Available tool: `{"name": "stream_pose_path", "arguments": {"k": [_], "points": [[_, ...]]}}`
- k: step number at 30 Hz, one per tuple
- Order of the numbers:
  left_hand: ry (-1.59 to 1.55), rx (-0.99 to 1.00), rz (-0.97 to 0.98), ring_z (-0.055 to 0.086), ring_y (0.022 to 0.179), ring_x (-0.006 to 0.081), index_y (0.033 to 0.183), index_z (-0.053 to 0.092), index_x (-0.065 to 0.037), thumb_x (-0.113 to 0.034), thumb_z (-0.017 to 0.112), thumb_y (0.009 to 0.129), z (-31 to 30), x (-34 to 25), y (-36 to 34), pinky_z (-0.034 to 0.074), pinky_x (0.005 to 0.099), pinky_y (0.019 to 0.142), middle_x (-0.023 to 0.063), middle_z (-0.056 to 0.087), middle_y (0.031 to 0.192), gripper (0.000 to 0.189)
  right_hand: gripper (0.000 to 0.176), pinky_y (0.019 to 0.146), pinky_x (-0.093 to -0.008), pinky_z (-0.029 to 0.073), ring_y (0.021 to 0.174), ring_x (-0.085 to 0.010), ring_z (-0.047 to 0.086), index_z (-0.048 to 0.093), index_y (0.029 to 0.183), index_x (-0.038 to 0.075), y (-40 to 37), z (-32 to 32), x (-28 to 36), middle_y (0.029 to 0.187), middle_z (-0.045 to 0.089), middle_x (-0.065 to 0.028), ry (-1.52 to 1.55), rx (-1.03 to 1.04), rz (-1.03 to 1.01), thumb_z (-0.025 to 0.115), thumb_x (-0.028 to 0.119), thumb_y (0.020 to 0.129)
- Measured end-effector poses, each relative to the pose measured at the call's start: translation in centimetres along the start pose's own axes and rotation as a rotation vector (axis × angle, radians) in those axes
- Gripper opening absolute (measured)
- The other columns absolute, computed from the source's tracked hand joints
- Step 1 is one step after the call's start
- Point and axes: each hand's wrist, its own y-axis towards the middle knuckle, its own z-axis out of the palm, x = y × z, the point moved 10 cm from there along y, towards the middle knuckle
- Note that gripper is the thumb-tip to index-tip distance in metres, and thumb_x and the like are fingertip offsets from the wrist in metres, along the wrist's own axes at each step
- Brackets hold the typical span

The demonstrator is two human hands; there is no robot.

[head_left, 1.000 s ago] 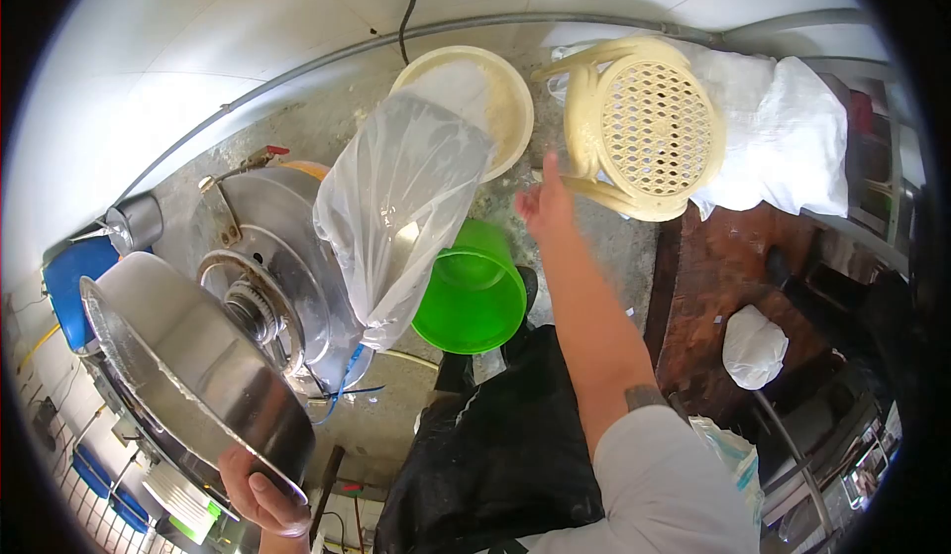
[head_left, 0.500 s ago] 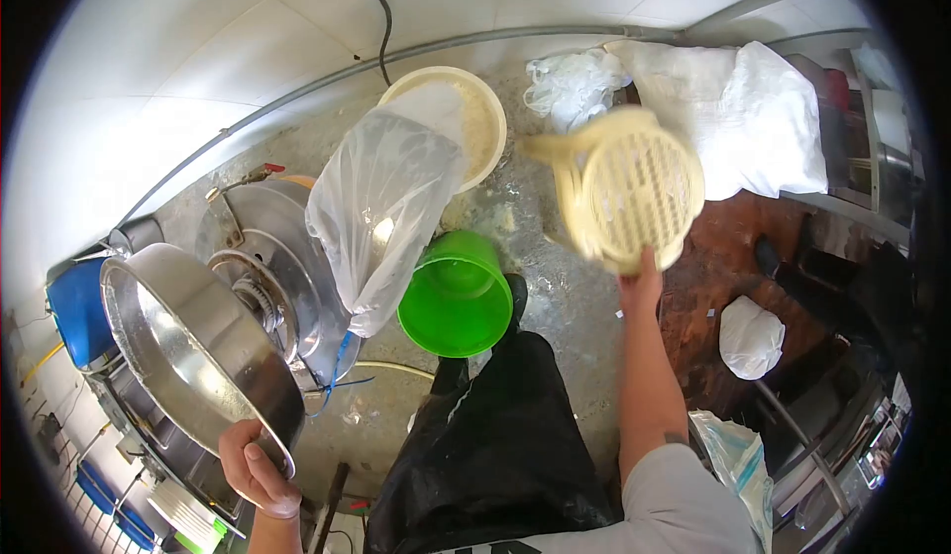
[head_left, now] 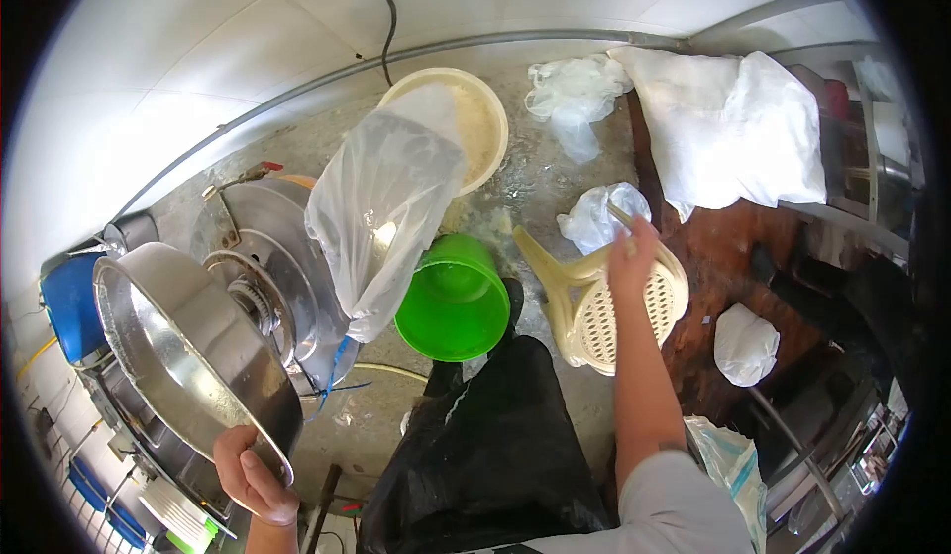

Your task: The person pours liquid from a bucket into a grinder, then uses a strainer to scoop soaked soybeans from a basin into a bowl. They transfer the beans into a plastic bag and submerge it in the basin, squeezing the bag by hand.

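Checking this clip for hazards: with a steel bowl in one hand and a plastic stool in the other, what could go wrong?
The left hand grips the tilted steel bowl by its rim alone; it could slip and fall.
The right hand holds the plastic stool close to the green bucket; a swing might knock it over.
The floor looks smeared with white residue, so footing may be slippery.
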Motion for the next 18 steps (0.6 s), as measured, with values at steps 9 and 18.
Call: {"name": "stream_pose_path", "arguments": {"k": [9, 18], "points": [[0.124, 0.094, 0.078, 0.063, 0.119, 0.0443, 0.138, 0.049, 0.014, -0.028, 0.036, 0.112, -1.3, 4.9, -4.3, 0.052, 0.0497, 0.099, 0.0362, 0.058, 0.135, 0.051, 0.054, 0.078, -0.0514, 0.064, 0.106, -0.045, 0.073, 0.055, 0.137, -0.007, 9.1, 35.0, 3.3, 0.125, 0.068, -0.0312, 0.134, 0.489, 0.563, 0.07, 0.021, 0.093], [0.294, 0.024, 0.233, 0.063, 0.117, 0.0477, 0.14, 0.048, 0.012, -0.027, 0.042, 0.109, -1.2, 2.6, -4.1, 0.054, 0.0511, 0.098, 0.035, 0.059, 0.13, 0.05, 0.045, 0.065, -0.0353, 0.063, 0.084, -0.0329, 0.078, 0.078, 0.104, 0.011, 6.8, 28.8, -4.9, 0.106, 0.077, -0.0124, -1.042, 0.895, -0.081, 0.091, 0.042, 0.076]]}}
